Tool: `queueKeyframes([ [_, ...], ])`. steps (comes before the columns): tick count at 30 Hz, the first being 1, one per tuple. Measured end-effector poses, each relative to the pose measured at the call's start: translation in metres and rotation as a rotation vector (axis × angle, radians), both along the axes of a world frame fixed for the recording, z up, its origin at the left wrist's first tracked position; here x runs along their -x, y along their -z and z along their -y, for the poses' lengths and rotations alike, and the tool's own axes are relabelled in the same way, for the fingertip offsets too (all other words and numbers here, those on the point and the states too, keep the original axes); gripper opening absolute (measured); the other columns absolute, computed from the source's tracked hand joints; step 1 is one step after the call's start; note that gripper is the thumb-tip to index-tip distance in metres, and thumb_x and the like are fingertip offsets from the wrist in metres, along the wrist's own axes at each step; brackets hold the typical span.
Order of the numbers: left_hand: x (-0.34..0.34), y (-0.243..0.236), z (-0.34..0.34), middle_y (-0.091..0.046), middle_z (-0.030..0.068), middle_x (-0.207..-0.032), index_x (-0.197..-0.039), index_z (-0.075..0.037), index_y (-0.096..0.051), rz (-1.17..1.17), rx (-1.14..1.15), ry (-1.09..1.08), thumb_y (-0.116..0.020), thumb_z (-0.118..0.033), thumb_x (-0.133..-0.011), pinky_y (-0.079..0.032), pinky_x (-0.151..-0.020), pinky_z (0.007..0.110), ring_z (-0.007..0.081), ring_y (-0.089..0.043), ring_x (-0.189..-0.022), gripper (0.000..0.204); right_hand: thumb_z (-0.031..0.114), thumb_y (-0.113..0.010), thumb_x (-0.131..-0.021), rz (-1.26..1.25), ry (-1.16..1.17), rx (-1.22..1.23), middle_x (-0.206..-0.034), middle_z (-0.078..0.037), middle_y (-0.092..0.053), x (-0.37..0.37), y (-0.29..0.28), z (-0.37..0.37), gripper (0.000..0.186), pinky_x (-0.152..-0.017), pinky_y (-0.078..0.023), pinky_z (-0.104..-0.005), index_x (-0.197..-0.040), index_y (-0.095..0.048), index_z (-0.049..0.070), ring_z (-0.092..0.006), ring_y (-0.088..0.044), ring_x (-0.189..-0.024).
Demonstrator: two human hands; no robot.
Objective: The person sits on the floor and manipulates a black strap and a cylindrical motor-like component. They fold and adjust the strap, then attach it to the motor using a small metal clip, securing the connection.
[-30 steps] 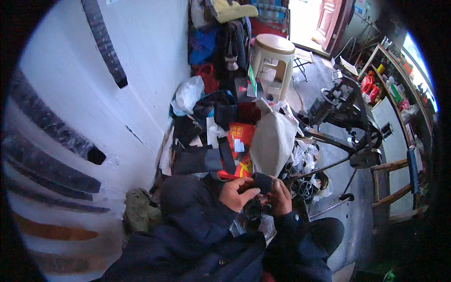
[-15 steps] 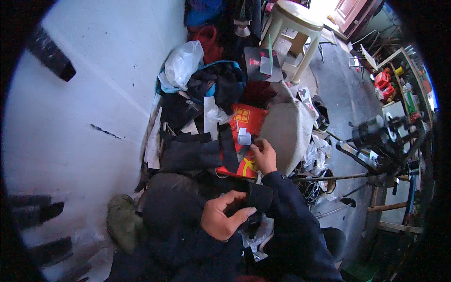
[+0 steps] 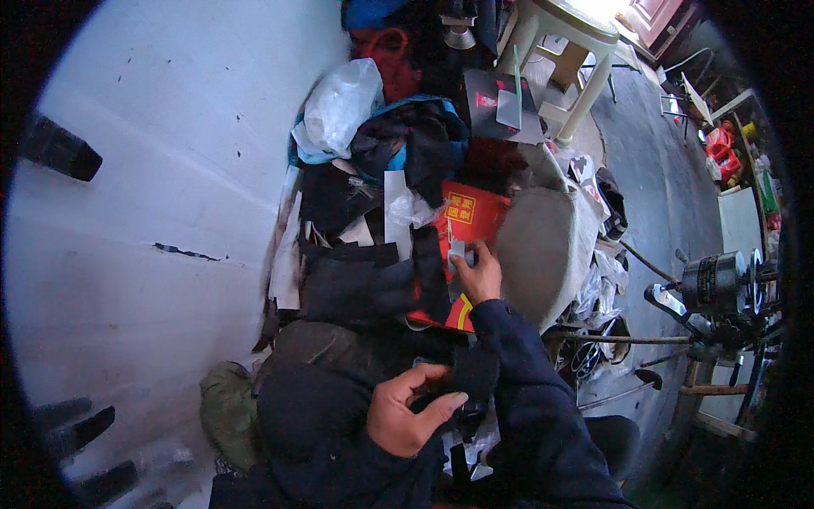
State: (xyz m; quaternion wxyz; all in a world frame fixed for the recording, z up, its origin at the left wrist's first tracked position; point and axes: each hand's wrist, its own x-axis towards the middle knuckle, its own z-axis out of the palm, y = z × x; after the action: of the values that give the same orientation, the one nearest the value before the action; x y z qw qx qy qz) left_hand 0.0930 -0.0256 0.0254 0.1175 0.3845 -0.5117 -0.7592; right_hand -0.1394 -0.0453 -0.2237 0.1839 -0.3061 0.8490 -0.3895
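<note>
My left hand (image 3: 407, 414) is closed, pinching a piece of black fabric (image 3: 475, 371) between thumb and fingers, low in front of my body. Farther forward, my right hand (image 3: 481, 273) has its thumb and fingertips closed on a small whitish item (image 3: 458, 248), whose exact kind I cannot make out. This item lies over a red package (image 3: 482, 219) with yellow printing. Just left of it is a strip of black fabric (image 3: 432, 276), beside a wider black fabric piece (image 3: 356, 284).
Left is a pale wall-like surface (image 3: 195, 187). A clear plastic bag (image 3: 343, 106) sits on the dark pile ahead. Grey cloth (image 3: 543, 246) borders my right hand. Farther right stands a black machine (image 3: 716, 284) with rods; a cream stool (image 3: 581, 81) is at the back.
My right hand has moved onto the small whitish item and closed on it. My left hand keeps the black fabric. The whole view has shifted slightly.
</note>
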Motion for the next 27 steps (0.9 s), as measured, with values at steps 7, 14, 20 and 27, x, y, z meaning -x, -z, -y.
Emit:
queueKeyframes([
  [7, 0.003, 0.003, -0.008, -0.07, 0.003, -0.093, -0.113, 0.001, -0.066, -0.075, -0.047, -0.159, -0.075, -0.006, -0.087, -0.05, -0.075, 0.024, 0.0081, -0.064, -0.082, 0.029, 0.01, -0.068, -0.088, 0.249, 0.02, 0.28, -0.093, -0.015, -0.067, -0.003, -0.008, -0.02, 0.018, -0.077, -0.051, -0.0363, -0.103, -0.061, 0.002, -0.0261, -0.065, -0.086],
  [14, 0.002, 0.009, -0.013, -0.068, 0.0029, -0.094, -0.113, 0.0, -0.067, -0.13, 0.104, -0.251, -0.073, -0.008, -0.088, -0.051, -0.078, 0.026, 0.0108, -0.064, -0.083, 0.027, 0.01, -0.065, -0.095, 0.786, -0.123, 0.601, -0.093, -0.001, -0.062, 0.034, -0.133, -0.083, 0.013, -0.079, -0.047, -0.0274, -0.102, -0.054, 0.005, -0.0099, -0.057, -0.087],
  [20, 0.004, 0.013, -0.028, -0.069, 0.0021, -0.092, -0.111, 0.001, -0.068, -0.15, 0.182, -0.191, -0.073, -0.01, -0.089, -0.051, -0.076, 0.024, 0.008, -0.062, -0.081, 0.025, 0.02, -0.065, -0.095, 0.548, -0.259, 0.344, -0.096, -0.006, -0.068, 0.013, -0.248, -0.175, 0.019, -0.086, -0.049, -0.0307, -0.103, -0.06, 0.004, -0.0153, -0.064, -0.092],
  [27, 0.015, -0.006, -0.068, -0.074, 0.0073, -0.103, -0.115, 0.003, -0.068, -0.132, 0.388, -0.044, -0.072, -0.004, -0.088, -0.052, -0.085, 0.027, 0.0116, -0.067, -0.093, 0.028, 0.012, -0.069, -0.094, 0.712, -0.094, 0.515, -0.092, -0.001, -0.067, -0.077, -0.265, -0.231, 0.012, -0.08, -0.047, -0.0245, -0.099, -0.065, 0.003, -0.0085, -0.061, -0.086],
])
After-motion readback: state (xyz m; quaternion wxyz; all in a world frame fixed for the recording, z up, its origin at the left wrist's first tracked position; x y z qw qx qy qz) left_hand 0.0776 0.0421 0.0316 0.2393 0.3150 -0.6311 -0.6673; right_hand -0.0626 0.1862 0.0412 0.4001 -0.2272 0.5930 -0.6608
